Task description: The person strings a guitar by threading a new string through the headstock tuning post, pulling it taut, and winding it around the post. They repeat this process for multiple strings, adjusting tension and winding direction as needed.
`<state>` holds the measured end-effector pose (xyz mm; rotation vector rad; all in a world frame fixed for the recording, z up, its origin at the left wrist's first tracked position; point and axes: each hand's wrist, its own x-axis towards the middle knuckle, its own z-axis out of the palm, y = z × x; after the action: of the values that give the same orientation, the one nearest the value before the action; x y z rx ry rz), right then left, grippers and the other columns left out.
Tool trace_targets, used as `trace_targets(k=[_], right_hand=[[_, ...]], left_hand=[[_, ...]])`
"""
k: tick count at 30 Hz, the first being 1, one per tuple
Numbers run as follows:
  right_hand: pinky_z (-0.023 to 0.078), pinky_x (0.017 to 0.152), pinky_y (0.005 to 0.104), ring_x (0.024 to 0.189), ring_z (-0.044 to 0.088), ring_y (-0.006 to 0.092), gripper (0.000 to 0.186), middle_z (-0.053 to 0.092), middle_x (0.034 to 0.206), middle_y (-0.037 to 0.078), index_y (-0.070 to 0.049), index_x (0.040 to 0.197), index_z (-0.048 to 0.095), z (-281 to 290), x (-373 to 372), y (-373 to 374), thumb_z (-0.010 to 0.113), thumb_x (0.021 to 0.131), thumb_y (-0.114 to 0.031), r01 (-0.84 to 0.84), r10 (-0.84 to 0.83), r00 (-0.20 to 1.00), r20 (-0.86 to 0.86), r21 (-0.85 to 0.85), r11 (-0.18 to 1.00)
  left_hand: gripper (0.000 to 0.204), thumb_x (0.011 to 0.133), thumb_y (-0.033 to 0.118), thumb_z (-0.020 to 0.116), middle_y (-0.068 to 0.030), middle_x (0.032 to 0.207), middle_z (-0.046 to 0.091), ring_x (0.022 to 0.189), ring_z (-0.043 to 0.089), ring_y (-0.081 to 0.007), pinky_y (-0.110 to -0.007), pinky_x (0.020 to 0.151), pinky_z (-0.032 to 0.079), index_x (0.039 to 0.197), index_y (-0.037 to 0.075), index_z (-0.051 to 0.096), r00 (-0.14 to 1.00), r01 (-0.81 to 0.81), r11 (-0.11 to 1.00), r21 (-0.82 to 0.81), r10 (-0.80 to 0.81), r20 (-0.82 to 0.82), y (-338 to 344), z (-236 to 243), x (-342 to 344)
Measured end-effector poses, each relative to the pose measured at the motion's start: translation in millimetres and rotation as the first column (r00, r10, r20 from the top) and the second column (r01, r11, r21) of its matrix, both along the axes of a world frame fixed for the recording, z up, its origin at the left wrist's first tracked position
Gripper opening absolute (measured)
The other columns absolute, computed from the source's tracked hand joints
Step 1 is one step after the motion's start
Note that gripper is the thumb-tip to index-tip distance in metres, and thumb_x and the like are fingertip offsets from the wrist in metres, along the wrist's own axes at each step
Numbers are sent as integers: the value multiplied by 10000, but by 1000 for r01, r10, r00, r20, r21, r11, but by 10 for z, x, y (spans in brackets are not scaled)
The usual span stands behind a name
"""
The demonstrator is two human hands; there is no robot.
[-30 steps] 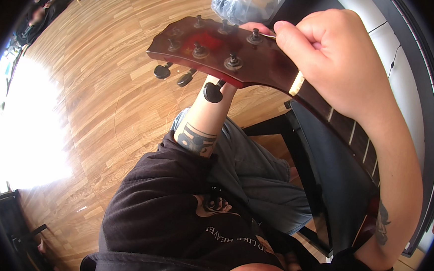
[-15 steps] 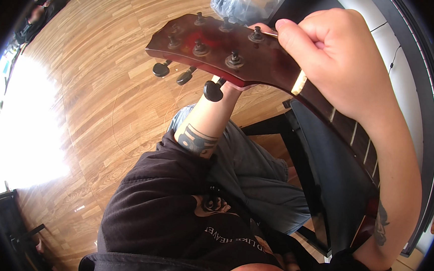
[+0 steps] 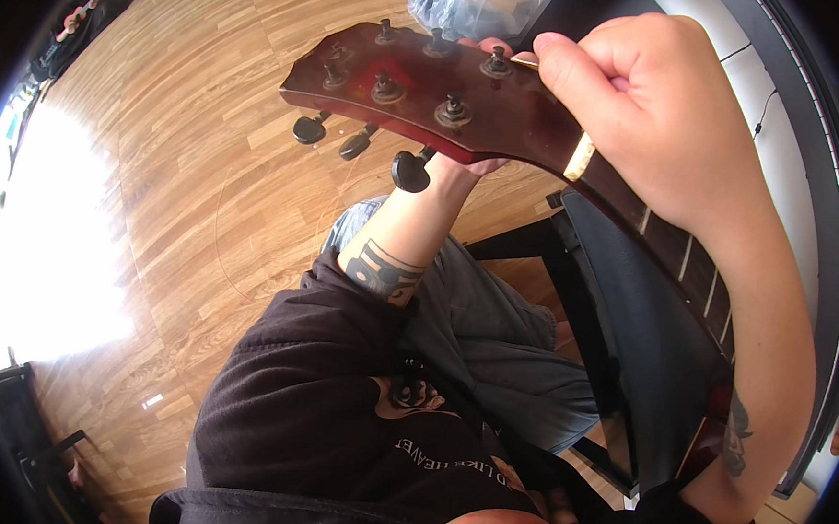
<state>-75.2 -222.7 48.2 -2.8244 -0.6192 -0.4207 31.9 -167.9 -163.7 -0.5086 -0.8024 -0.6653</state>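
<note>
A dark red guitar headstock (image 3: 420,94) with black tuning pegs and posts points to the upper left. Its neck (image 3: 666,234) runs down to the right past a pale nut (image 3: 580,157); no strings show over the frets in view. My left hand (image 3: 486,166) grips the headstock from behind, mostly hidden, with fingertips showing over its far edge. Above the nut, my right hand (image 3: 631,97) is closed, thumb against bent fingers. A thin, pale sliver shows between its thumb tip and the nearest far-side post; I cannot make out what it is.
Beyond the headstock lies a clear plastic bag (image 3: 474,6). A keyboard (image 3: 806,74) curves along the right side, by a black padded seat (image 3: 628,304). Thin curved lines, like loose wire, cross over the wooden floor (image 3: 181,228). A small guitar (image 3: 81,16) stands at the far left.
My left hand has shifted slightly right and up, and more of its fingertips show over the far edge. The headstock has moved a little; my right hand stays closed in nearly the same place.
</note>
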Motion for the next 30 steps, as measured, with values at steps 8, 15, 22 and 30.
trace_targets(k=[8,15,22,30], right_hand=[[259,481,339,479,354,122,446,368,517,61,42,612,473,-11,-27,17,623,978,-165,43,-43,999,3,7,999],[237,490,360,491,312,126,447,336,517,48,25,591,409,11,0,17,639,954,-97,-5,5,1000,11,14,1000],[240,491,357,494,315,127,456,341,517,44,23,591,406,13,14,9,639,963,-102,-23,23,1000,0,1,1000],[251,489,357,485,335,136,446,363,520,56,36,594,432,13,-6,8,639,964,-103,52,-52,998,-19,14,999]], left_hand=[[685,1021,317,590,-142,1295,592,1194,623,-301,-459,1020,551,1571,36,296,992,-127,982,137,129,-9,4,119,-31],[799,986,455,604,-99,1234,552,1202,570,-309,-462,1029,527,1590,53,269,997,24,990,-136,-13,81,-21,129,73],[711,1020,379,570,-99,1170,580,1178,584,-298,-427,1000,543,1580,39,292,992,-39,997,-73,48,115,18,132,121],[663,1033,334,561,-130,1244,639,1151,598,-294,-435,982,551,1574,52,304,962,-274,959,76,275,0,158,192,60]])
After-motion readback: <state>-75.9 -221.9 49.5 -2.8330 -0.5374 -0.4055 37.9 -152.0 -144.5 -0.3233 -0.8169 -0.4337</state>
